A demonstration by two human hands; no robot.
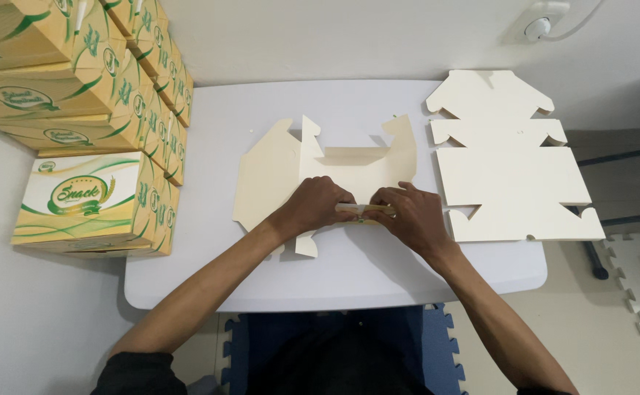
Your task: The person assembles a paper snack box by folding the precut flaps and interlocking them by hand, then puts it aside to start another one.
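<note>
Centre of frame: cream die-cut box blank (334,172) lying print side down on the white table (334,281), far wall and two side tabs already standing. I am on the near flap (364,210), just below the middle of the picture.

Left hand (316,207): fingers curled shut, pinching the left end of the flap. Right hand (411,216): fingers bent and closed over its right end, thumb side toward the left hand. Knuckles nearly meet; a sliver of printed yellow-green shows between them.

Notes on doing this fold well, my judgement only:
- keep both pinches right on the score line, so the crease runs straight rather than wandering;
- press evenly from both ends, otherwise one corner should lift;
- hold the base panel flat on the table while the flap turns.

Right of frame: stack of flat blanks (514,183), overhanging the table edge. Upper left: finished yellow-and-green boxes (85,110), stacked several high against the wall. Wall socket (539,25) at top right.
</note>
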